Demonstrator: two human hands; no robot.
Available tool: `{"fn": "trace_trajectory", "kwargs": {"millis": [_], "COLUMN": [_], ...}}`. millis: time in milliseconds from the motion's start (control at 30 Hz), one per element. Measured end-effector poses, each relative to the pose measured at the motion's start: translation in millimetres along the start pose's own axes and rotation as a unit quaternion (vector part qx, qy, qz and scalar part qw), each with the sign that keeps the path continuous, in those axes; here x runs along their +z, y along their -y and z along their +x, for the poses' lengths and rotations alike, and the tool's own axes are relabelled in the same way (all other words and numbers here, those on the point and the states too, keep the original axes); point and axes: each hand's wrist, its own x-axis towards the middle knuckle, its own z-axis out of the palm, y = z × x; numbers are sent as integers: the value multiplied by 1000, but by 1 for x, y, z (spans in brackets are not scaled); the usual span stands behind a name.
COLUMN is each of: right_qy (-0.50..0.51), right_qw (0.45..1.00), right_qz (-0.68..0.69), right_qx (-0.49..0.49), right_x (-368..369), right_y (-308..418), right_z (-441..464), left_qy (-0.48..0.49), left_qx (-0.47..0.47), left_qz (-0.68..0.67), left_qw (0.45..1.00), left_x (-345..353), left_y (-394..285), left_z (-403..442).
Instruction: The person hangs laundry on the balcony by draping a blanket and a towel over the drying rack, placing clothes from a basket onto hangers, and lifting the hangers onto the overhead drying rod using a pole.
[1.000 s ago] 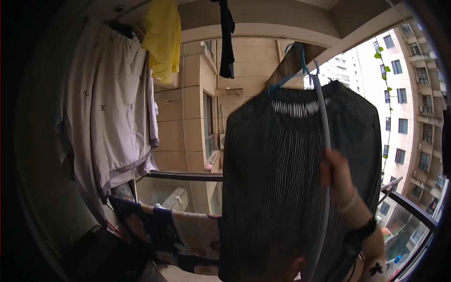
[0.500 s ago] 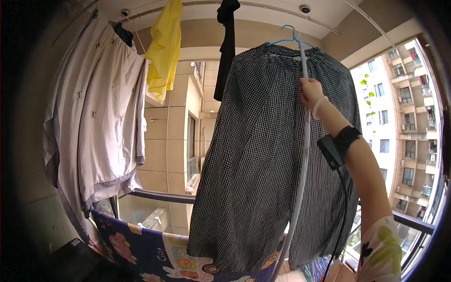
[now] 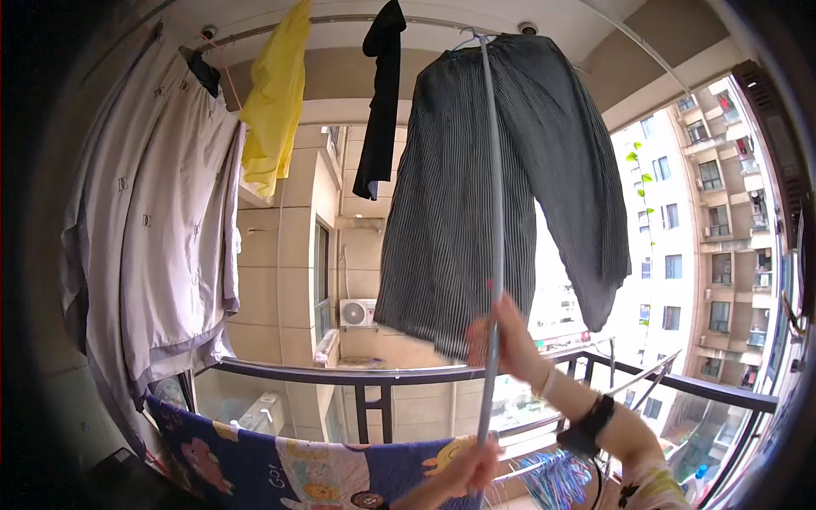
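A long grey clothes pole rises in front of me, its top at the blue hanger near the ceiling. Dark, finely patterned trousers hang from that hanger, their legs spread apart. Low on the pole, my left hand is closed around the shaft. Higher up, my right hand grips the same pole, slightly blurred, with a black band on that wrist. Whether the hanger's hook rests on the ceiling rail cannot be made out.
Pale patterned clothing, a yellow garment and a black garment hang to the left. A blue cartoon blanket lies over a lower bar by the railing. Several coloured hangers are bunched at lower right.
The trousers have risen and shifted left with the pole, turning somewhat. My right hand is lower in view and farther down the pole. My left hand has come into view on the pole.
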Motion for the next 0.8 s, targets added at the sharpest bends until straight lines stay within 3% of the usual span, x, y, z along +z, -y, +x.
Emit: {"fn": "trace_trajectory", "kwargs": {"millis": [67, 167, 233, 300, 367, 433, 533, 800], "right_qy": [-47, -76, -93, -72, -128, -164, -167, -194], "right_qw": [994, 993, 985, 982, 957, 937, 927, 908], "right_qz": [-90, -70, -120, -140, -237, -287, -315, -343], "right_qx": [-42, -48, -85, -109, -109, -112, -118, -141], "right_x": [2, -8, -4, -11, -12, -14, -29, -40], "right_y": [-13, 18, 35, 43, 50, 62, 67, 5], "right_z": [-9, 41, 70, 99, 123, 141, 170, 171], "left_qy": [23, 117, -26, -16, -36, 28, 63, 33], "left_qx": [4, 28, 185, 156, 119, 117, 22, -68], "left_qz": [28, 55, 207, 264, 317, 340, 421, 277], "left_qw": [999, 991, 960, 952, 940, 933, 904, 958], "left_x": [29, 26, 55, 46, 24, -1, -29, -86], "left_y": [-40, -73, -87, -97, -86, -72, -59, -11], "left_z": [20, 72, 82, 76, 71, 53, 15, -61]}}
